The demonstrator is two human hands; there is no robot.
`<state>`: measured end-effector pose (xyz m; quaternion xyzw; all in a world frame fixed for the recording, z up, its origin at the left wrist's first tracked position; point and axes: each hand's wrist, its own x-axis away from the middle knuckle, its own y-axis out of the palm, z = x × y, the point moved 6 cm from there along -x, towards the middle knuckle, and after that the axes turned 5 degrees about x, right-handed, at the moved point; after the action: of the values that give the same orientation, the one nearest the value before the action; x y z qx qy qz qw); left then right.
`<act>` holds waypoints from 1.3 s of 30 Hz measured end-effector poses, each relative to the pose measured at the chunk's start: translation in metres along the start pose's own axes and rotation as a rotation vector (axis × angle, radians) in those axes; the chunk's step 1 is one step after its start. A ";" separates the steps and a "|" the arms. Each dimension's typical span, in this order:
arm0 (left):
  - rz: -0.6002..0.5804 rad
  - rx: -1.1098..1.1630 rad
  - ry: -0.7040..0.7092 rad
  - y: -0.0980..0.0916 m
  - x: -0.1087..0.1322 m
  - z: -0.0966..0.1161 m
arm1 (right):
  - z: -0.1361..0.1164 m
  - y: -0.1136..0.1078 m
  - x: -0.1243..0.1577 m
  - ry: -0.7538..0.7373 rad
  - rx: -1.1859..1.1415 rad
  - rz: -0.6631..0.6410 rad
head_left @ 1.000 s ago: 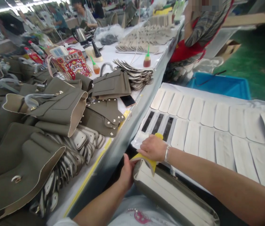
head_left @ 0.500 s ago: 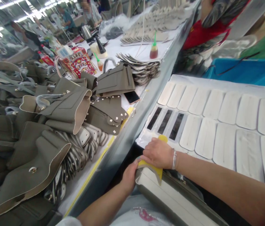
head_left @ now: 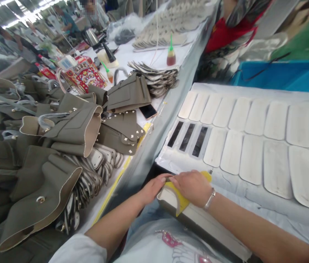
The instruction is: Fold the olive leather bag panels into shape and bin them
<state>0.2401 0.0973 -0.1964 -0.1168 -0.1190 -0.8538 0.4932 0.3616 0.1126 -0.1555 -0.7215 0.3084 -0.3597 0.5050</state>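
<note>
An olive bag panel (head_left: 198,223) with a cream inner face lies across my lap, its near end by my hands. My right hand (head_left: 192,188) presses a yellow scraper (head_left: 181,201) down on that end, fingers curled over it. My left hand (head_left: 152,189) grips the panel's end from the left, fingers closed on its edge. Just beyond my hands is a white sheet (head_left: 225,182) carrying rows of pale oblong pieces (head_left: 253,153).
A long table (head_left: 132,171) on the left is heaped with olive bag parts (head_left: 72,128) and stacked small pieces (head_left: 96,168). A phone (head_left: 148,111), glue bottles (head_left: 170,56) and a patterned pouch (head_left: 84,75) sit further back. A person in red (head_left: 222,33) stands by a blue bin (head_left: 280,75).
The view has swung slightly. Both hands and the panel sit lower and closer to my body. My right hand with the scraper has shifted right along the panel's end.
</note>
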 end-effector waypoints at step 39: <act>-0.134 0.366 0.021 -0.009 0.018 -0.011 | -0.138 0.090 0.055 0.705 -2.049 0.178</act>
<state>0.2223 0.0839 -0.2017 -0.0082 -0.2747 -0.8500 0.4494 0.2702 -0.0285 -0.1976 -0.6312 0.6408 -0.0801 -0.4296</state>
